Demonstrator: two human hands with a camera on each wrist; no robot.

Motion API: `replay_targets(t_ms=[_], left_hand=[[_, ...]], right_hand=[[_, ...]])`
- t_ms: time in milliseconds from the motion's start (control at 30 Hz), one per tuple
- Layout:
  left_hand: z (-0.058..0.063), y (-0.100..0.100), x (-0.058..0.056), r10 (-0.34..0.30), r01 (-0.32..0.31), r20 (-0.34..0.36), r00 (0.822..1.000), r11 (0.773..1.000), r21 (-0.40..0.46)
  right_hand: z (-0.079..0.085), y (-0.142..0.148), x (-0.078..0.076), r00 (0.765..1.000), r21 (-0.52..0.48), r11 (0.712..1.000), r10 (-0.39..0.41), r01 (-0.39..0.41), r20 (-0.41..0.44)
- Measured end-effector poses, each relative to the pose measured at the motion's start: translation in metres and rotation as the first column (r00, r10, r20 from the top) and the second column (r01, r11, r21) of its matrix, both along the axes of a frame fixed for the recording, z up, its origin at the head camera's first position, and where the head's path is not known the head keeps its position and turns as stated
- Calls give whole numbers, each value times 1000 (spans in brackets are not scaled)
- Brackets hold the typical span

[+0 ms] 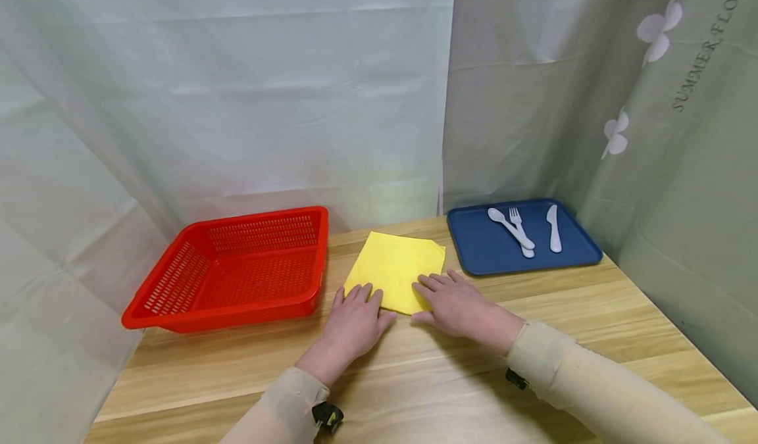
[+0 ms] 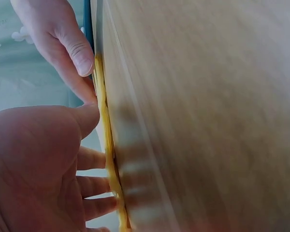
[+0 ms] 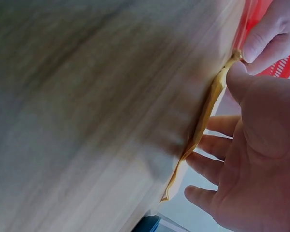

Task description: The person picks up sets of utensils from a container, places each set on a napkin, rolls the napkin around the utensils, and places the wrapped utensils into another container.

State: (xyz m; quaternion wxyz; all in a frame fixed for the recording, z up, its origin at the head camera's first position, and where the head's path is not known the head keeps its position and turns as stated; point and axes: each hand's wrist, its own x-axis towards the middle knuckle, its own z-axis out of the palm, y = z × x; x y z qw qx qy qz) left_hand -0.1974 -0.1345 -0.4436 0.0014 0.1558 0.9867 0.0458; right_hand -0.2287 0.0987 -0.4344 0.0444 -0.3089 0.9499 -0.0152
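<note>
A folded yellow cloth (image 1: pixel 395 270) lies flat on the wooden table, between the red basket and the blue tray. On its near left corner rest the fingertips of my left hand (image 1: pixel 355 322), with the thumb just off the near edge. My right hand (image 1: pixel 454 304) touches the near right part of the cloth, its fingers spread. In the left wrist view, the left hand's fingers (image 2: pixel 94 185) reach the cloth's layered edge (image 2: pixel 111 159). The right wrist view shows the right hand's fingers (image 3: pixel 208 165) at the same edge.
A red plastic basket (image 1: pixel 314 304) with perforated sides stands to the left. At the right back, a blue tray (image 1: pixel 491 265) carries a white spoon (image 1: pixel 508 225), fork (image 1: pixel 516 218) and knife (image 1: pixel 554 230). Pale curtains (image 1: pixel 266 102) hang around the table.
</note>
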Motion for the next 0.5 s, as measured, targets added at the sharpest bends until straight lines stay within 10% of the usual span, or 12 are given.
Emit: replay_targets(t_ms=[500], left_hand=[[-1,-3,-3,-3,3,38,999,1000,-1]], right_hand=[[1,1,2,1000,23,1000,17,-17,10]])
